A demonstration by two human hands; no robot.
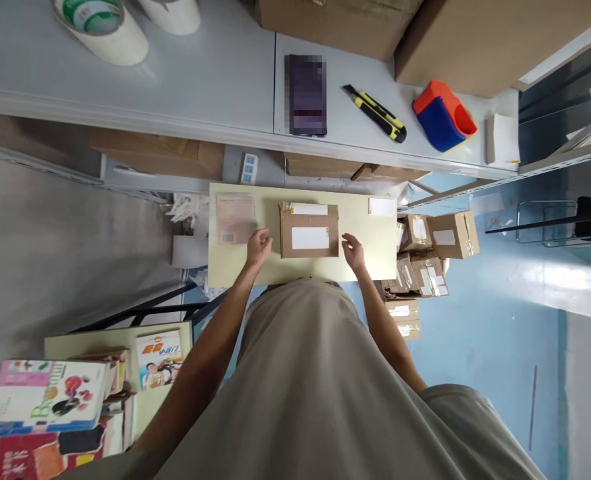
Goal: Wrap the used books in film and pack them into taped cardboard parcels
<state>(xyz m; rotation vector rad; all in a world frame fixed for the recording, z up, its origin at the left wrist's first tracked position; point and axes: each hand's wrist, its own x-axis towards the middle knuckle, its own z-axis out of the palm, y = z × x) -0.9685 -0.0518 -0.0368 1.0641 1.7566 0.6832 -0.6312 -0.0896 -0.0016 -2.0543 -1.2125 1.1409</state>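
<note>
A small taped cardboard box (309,254) lies on the pale yellow table (360,263) in front of me, two white labels on its top. To its left is my left hand (259,247), fingers loosely bent, holding nothing and a little apart from the box. My right hand (353,252) hovers off the box's right side, its fingers slightly apart and nothing in them. Beside my left hand lies a clear plastic sleeve with a printed paper (235,219). A white label (382,207) rests at the table's far right corner.
Above the table, a grey shelf (215,80) carries tape rolls (125,43), a utility knife (375,113), a dark pixelated packet (306,97), and a red-blue tape dispenser (443,117). Boxes (450,235) are stacked on the floor at right. Books (50,397) lie at lower left.
</note>
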